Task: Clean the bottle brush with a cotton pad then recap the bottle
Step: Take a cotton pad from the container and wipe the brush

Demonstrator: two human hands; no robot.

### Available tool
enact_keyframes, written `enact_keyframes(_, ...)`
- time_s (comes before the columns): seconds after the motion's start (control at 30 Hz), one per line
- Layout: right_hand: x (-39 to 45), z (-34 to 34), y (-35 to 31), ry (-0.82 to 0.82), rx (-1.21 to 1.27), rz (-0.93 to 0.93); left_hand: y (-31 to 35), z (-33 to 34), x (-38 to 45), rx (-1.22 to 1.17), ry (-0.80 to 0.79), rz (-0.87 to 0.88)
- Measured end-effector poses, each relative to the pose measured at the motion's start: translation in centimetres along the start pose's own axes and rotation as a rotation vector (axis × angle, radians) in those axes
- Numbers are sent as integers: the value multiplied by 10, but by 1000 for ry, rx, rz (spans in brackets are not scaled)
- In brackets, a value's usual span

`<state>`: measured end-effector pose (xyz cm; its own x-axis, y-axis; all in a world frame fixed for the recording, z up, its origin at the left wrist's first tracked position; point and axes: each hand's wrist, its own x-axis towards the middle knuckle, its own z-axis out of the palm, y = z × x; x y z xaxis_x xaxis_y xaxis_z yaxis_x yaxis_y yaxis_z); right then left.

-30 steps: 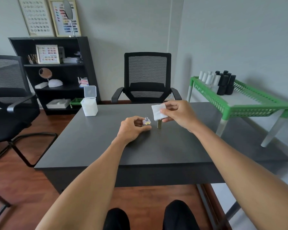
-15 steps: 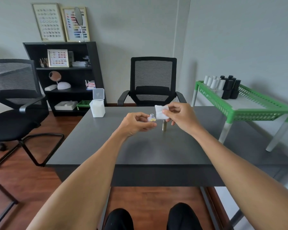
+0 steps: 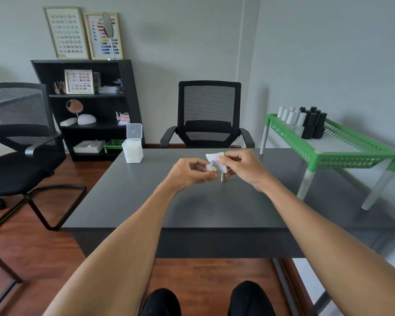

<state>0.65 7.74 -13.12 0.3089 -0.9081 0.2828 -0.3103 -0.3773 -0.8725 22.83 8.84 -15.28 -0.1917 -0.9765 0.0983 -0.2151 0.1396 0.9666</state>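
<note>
My left hand (image 3: pixel 189 174) pinches a small clear bottle (image 3: pixel 212 168) with yellow liquid in it, held above the dark grey table (image 3: pixel 203 208). My right hand (image 3: pixel 244 167) pinches a white square cotton pad (image 3: pixel 214 156) between thumb and fingers, right behind the bottle and touching it. A small gold cap (image 3: pixel 223 178) shows upright just below the pad and my right fingers. I cannot tell whether it is held or stands on the table. The brush itself is hidden.
A white cotton pad box (image 3: pixel 132 149) with its lid flipped up stands at the table's far left. A black chair (image 3: pixel 209 115) faces me across the table. A green rack (image 3: pixel 351 151) with black and white bottles (image 3: pixel 310 124) is on the right. Another chair (image 3: pixel 16 133) and a black shelf (image 3: pixel 89 106) are on the left.
My two hands have come closer together. The bottle now sits against the cotton pad instead of beside it. The view has also shifted a little.
</note>
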Motion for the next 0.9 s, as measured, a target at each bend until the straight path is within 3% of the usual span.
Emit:
enact_keyframes(0.47, -1, 0, -3, -87, 132, 85, -3, 0, 0, 18, 10, -9)
enact_keyframes(0.63, 2, 2, -4, -74, 310, 215, -2, -2, -2, 15, 10, -16)
enact_keyframes(0.9, -1, -3, -3, -204, 146, 114, 1, -5, -4, 48, 2, 9)
